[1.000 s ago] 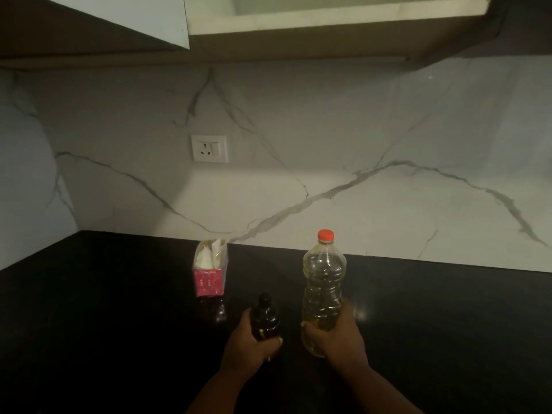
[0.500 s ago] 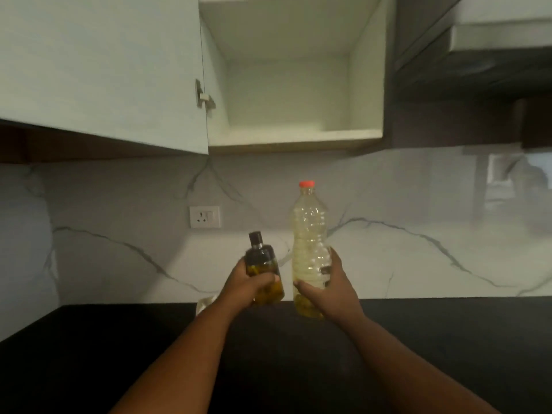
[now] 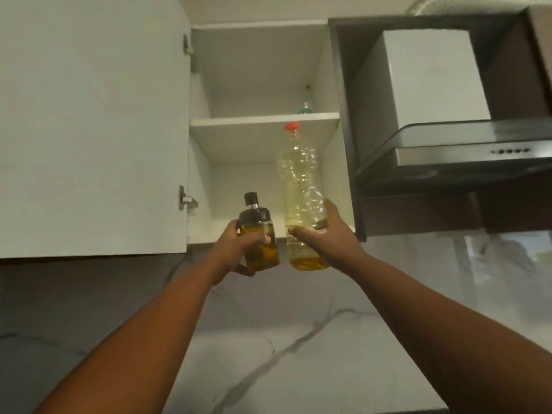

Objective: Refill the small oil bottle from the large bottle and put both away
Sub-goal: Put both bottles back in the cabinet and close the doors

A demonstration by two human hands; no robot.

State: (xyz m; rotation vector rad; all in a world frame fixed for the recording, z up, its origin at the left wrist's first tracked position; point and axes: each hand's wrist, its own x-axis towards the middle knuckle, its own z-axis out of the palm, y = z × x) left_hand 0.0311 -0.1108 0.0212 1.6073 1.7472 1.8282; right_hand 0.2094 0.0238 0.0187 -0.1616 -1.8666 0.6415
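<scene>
My left hand grips the small oil bottle, a squat glass bottle with a black cap and golden oil inside. My right hand grips the large clear plastic bottle by its lower half; it has a red cap and pale yellow oil. Both bottles are upright, side by side and raised in front of the lower compartment of the open wall cupboard. The large bottle's cap reaches up to the middle shelf's edge.
The cupboard door stands open at the left. A small bottle stands at the back of the upper shelf. A dark range hood hangs at the right. Below is the marble backsplash.
Both hands have lifted the two bottles off the black counter and up toward the open cupboard. The view has tilted upward, so the counter is out of sight.
</scene>
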